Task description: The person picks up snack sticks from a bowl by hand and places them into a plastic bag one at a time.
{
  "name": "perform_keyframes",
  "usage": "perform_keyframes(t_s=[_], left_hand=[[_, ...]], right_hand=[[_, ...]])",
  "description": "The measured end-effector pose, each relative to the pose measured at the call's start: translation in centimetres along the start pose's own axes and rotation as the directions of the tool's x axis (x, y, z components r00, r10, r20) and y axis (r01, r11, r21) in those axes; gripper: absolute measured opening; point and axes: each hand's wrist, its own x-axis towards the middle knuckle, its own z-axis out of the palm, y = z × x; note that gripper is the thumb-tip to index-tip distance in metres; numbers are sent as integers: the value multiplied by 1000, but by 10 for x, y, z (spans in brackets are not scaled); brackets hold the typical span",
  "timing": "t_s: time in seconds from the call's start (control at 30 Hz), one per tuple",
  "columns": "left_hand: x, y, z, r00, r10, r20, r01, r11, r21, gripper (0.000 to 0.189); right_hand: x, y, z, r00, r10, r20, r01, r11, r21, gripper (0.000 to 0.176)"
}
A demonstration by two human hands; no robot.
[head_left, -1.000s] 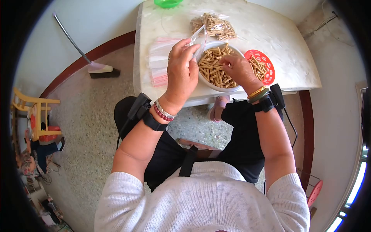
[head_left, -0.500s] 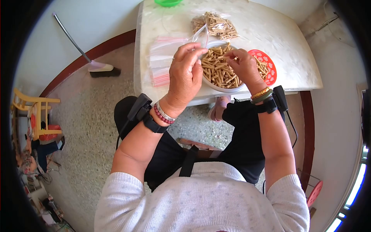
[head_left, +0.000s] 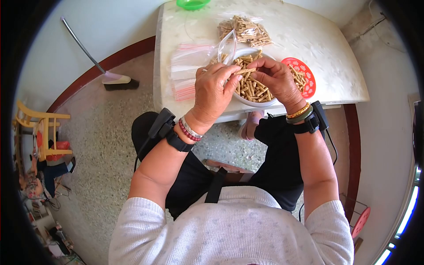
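Observation:
My left hand (head_left: 214, 86) and my right hand (head_left: 279, 81) meet over a white bowl (head_left: 258, 104) heaped with short tan sticks. Between their fingertips lies one tan stick (head_left: 245, 71), held level, an end pinched on each side. Under the hands, more tan sticks (head_left: 258, 92) fill the bowl, partly hidden by my fingers. Just behind my left fingers an opened clear zip bag (head_left: 227, 40) stands against the bowl. A red slotted tray (head_left: 311, 84) with several sticks on it sits to the right of the bowl.
Flat zip bags with red strips (head_left: 183, 73) lie left of the bowl on the pale table (head_left: 327, 39). Farther back are a filled clear bag (head_left: 246, 32) and a green dish (head_left: 193, 4). A broom (head_left: 115, 79) leans at the left wall, near a yellow chair (head_left: 44, 115).
My right hand has come up and left from the bowl's sticks, bringing one stick to my left fingertips. My left hand has dipped slightly and closed on its end.

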Motion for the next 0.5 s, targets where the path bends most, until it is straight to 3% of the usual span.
perform_keyframes(t_s=[0.3, 0.37, 0.5], left_hand=[[-2, -3, 1, 1000, 2, 0, -2, 999, -41, 9], [-6, -4, 4, 974, -218, 66, 228, 926, -300, 11], [-5, 4, -1, 949, -298, 99, 312, 861, -402, 16]], right_hand=[[-1, 1, 2, 999, -27, 20, 28, 999, -31, 18], [-2, 0, 4, 1000, 23, 16, -24, 999, 31, 19], [1, 8, 7, 999, 44, 26, -46, 997, 59, 18]])
